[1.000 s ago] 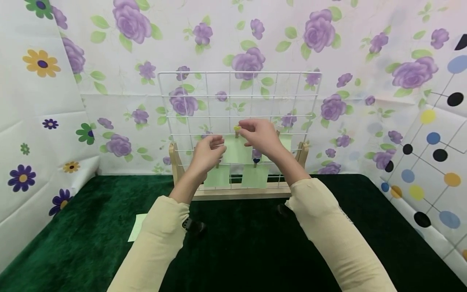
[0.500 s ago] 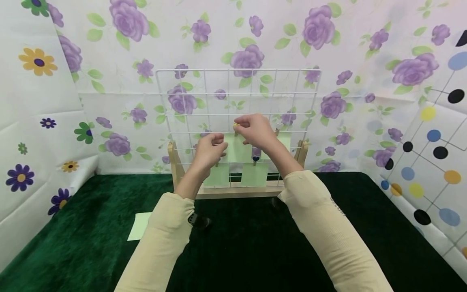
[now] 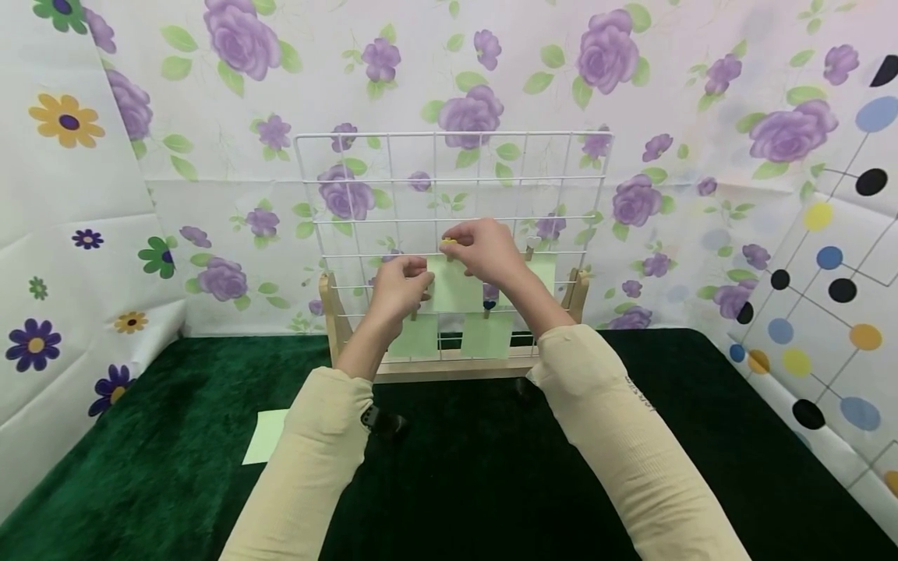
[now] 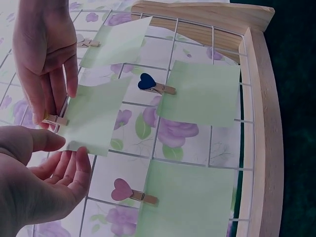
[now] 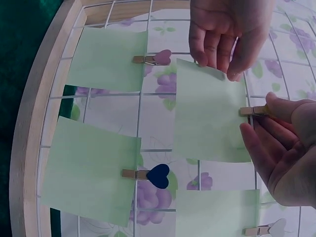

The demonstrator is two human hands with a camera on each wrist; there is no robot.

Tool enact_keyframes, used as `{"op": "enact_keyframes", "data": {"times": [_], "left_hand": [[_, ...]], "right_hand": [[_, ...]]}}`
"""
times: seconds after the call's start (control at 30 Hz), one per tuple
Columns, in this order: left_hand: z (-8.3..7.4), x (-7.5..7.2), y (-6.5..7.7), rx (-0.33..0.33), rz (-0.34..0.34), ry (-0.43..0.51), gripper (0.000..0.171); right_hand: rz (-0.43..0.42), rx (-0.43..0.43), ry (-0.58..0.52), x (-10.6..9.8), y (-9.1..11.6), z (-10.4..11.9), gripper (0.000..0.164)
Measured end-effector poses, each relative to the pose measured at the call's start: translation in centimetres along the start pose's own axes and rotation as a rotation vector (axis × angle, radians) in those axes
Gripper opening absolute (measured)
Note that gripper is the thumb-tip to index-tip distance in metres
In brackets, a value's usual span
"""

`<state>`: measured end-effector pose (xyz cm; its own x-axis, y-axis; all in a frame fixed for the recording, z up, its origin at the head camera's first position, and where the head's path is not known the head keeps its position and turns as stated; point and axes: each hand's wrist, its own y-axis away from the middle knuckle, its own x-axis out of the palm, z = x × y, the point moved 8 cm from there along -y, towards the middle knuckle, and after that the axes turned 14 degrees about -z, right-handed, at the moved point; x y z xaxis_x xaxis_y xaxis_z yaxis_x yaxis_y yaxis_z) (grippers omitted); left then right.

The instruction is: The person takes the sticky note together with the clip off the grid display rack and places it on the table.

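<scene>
My right hand pinches a small wooden clothespin with a yellow heart, mostly covered by the fingers. The clothespin sits at the upper edge of a light green paper sheet against a white wire grid. At the left side of this sheet, my left hand pinches its edge between thumb and fingers; the paper bends slightly there. Other green sheets hang around it, on clothespins with a dark blue heart, a pink heart and a white heart.
The grid stands in a wooden base with side posts. A loose green sheet lies on the dark green cloth, partly behind the left sleeve. Flowered sheeting hangs close behind the grid.
My right fingers have closed further over the yellow heart, which was in plain sight a second ago. My left hand stays at the sheet's edge. The head view has shifted slightly.
</scene>
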<state>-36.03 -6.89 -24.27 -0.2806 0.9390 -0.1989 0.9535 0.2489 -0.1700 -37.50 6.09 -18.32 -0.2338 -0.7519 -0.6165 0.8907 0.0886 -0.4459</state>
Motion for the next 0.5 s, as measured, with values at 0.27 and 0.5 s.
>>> {"op": "enact_keyframes", "data": {"times": [0.27, 0.5], "left_hand": [[0.2, -0.01, -0.21, -0.009, -0.013, -0.024, 0.029], [0.11, 0.18, -0.27, 0.0, -0.007, -0.017, 0.031]], "right_hand": [[-0.048, -0.017, 0.04, 0.15, -0.05, -0.11, 0.029], [-0.111, -0.069, 0.096, -0.05, -0.08, 0.04, 0.027]]}}
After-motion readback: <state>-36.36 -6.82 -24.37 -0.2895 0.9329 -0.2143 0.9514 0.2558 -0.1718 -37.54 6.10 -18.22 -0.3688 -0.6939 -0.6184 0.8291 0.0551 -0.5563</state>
